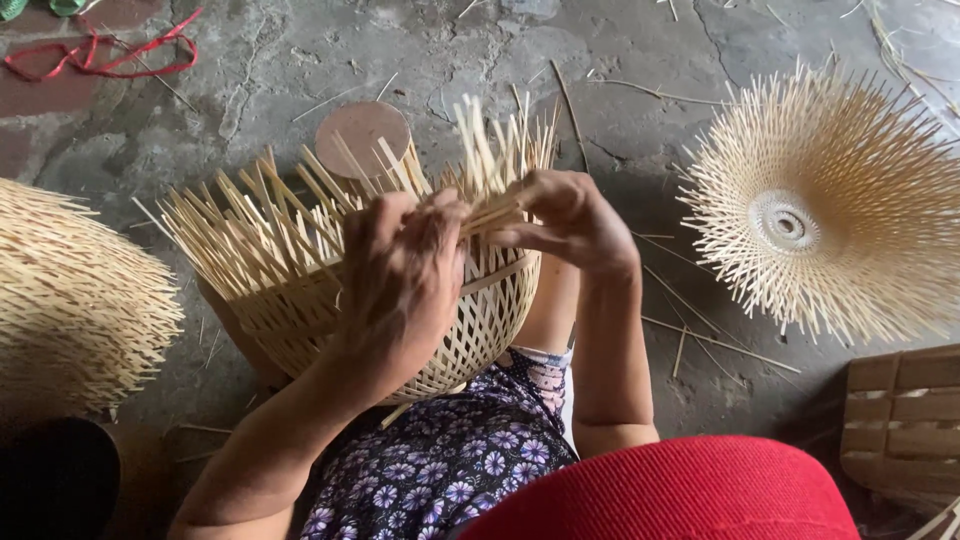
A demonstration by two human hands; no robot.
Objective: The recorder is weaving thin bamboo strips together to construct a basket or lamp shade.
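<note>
1. Half-woven bamboo basket (470, 330) sat on the lap; lower wall woven.
2. Left hand (400, 280) and right hand (565, 220) were both pinching loose strips (490, 215) at the rim.
3. Upright splints (260, 230) were unwoven; rim left, I'd judge.
4. Flared bamboo piece (830, 210) lay on the floor (620, 60).

Pale straw-yellow woven basket (400, 300) under both hands, open lattice of crossed strips; loose strip ends (490, 150) above the right hand (565, 222) the same pale cream. Just above the left hand (400, 280), a round disc (362, 135), dull pinkish-brown. Well right of the right hand, a flared woven shade (830, 210), cream-yellow, radiating spokes around a whitish centre. Far left of the left hand, a straw-coloured woven mound (70, 300). Below the hands, dark navy cloth (440, 460) with small lilac flowers; beside it, bright red ribbed fabric (680, 495). Floor (260, 70) mottled grey; red cord (100, 55) at upper left.
</note>
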